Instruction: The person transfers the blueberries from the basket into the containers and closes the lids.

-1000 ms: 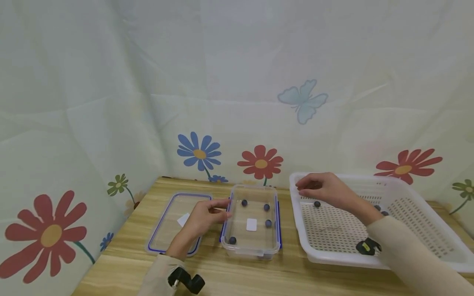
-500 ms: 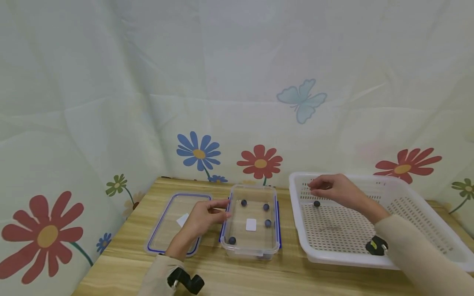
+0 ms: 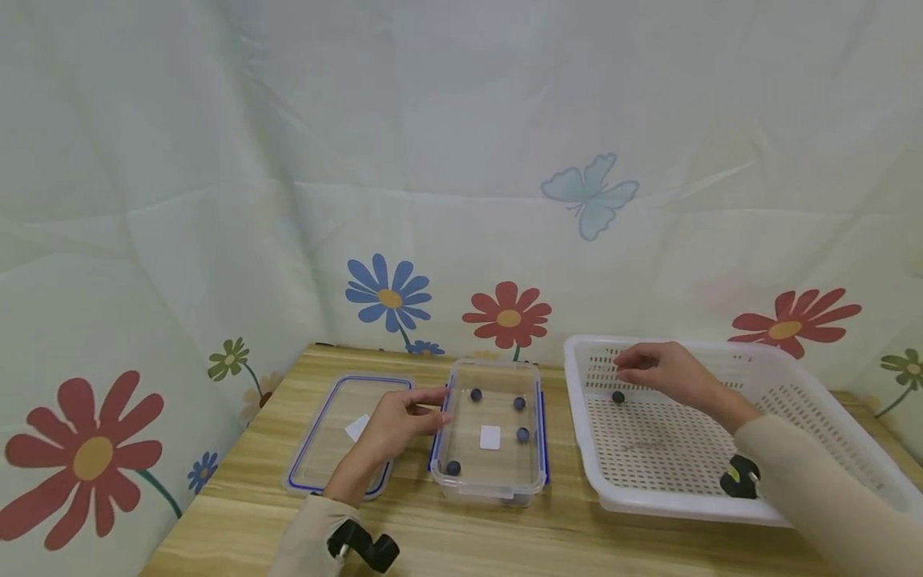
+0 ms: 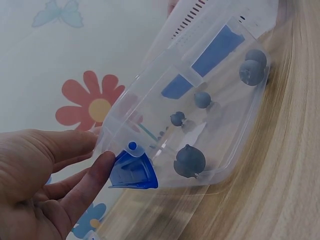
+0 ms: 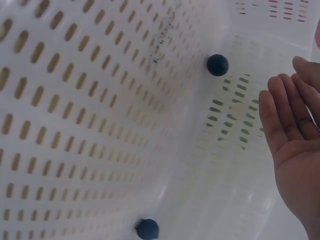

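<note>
My left hand (image 3: 395,429) grips the left side of a clear plastic food container (image 3: 497,485), its fingertips at the blue clip (image 4: 134,172) in the left wrist view. Several blueberries (image 3: 522,435) lie spread over the container's floor, around a white square label (image 3: 490,437). Over the back left part of a white perforated basket (image 3: 606,503) hovers my right hand (image 3: 667,373), fingers relaxed and nothing in them. Just below its fingertips a single blueberry (image 3: 618,397) sits in the basket. Another blueberry (image 5: 147,229) shows on the basket floor in the right wrist view.
The container's clear lid (image 3: 306,469), edged with a blue seal, lies flat to the left under my left forearm. All stands on a wooden table (image 3: 447,537). A flowered curtain (image 3: 461,200) hangs right behind it. My right sleeve (image 3: 808,481) covers part of the basket.
My right hand has moved right from the basket's left rim and slightly lower, and its forearm now hides blueberries seen before. The left hand and container have stayed put.
</note>
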{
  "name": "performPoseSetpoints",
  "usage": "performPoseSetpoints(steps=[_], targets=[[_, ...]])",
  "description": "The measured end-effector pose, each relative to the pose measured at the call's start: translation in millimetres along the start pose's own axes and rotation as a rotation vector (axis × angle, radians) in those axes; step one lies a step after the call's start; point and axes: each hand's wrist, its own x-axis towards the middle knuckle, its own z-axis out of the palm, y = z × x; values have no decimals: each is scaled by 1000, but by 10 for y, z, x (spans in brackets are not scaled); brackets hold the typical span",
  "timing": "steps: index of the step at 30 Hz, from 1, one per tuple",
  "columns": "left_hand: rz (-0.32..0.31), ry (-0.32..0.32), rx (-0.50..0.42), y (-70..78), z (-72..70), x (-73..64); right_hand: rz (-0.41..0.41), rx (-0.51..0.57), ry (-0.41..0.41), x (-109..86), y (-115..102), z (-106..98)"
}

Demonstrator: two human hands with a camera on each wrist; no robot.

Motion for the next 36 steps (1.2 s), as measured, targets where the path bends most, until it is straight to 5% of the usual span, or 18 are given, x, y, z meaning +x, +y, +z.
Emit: performPoseSetpoints(steps=[11, 36], targets=[[-3, 0, 3, -11, 9, 16, 84, 24, -18, 9, 159, 36], [-10, 1, 11, 1, 1, 11, -6, -95, -147, 23, 320, 150]])
